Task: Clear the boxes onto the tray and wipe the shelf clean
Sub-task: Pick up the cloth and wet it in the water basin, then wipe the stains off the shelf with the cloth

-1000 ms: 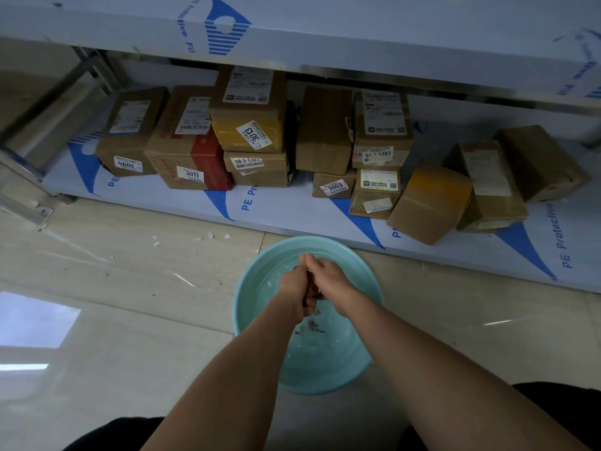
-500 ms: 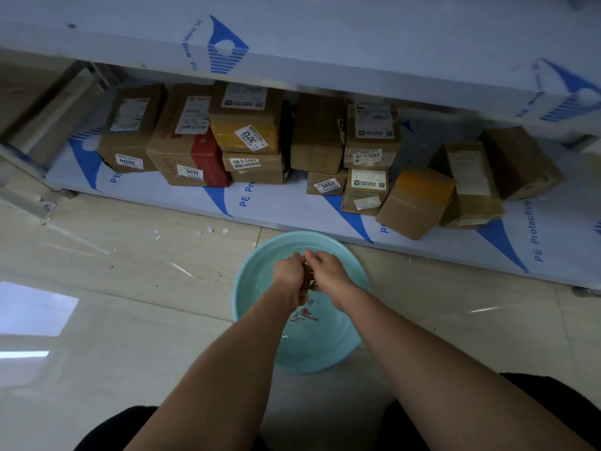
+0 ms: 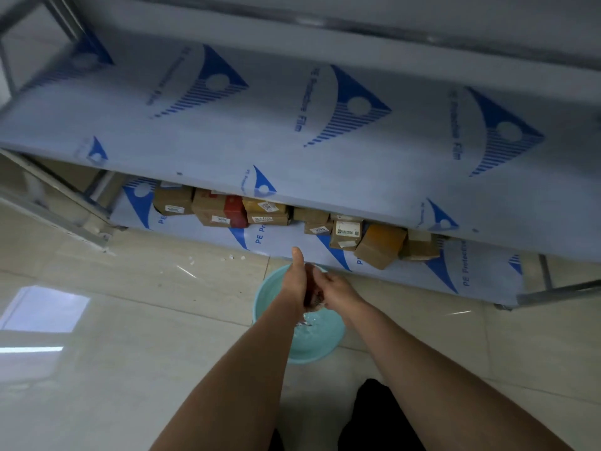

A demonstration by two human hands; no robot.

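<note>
- The metal shelf unit (image 3: 292,125) fills the upper half of the view; its boards are covered in pale film printed with blue triangles and the words "PE Protective Film".
- The tiled floor (image 3: 130,320) is glossy and beige, with a bright window reflection at the left and a few small white scraps near the shelf's front edge.
- The lower shelf (image 3: 286,237) sits just above the floor and carries the cardboard boxes (image 3: 270,213) in a row along its back, most bearing white labels; the upper board hides their tops.
- Among them, a brown box with a red panel (image 3: 234,209) stands left of centre, and an orange-topped box (image 3: 380,244) lies tilted toward the right, nearer the front edge.
- A light teal basin (image 3: 328,340) rests on the floor just in front of the lower shelf, with water in it.
- The left hand (image 3: 294,281) is over the basin, thumb pointing up, fingers closed round a dark reddish wet cloth (image 3: 311,292).
- The right hand (image 3: 335,289) grips the same cloth from the other side, pressed close against the left hand.
- Water drips (image 3: 305,322) fall from the cloth into the basin.
- Dark trousers (image 3: 374,418) show at the bottom edge.
</note>
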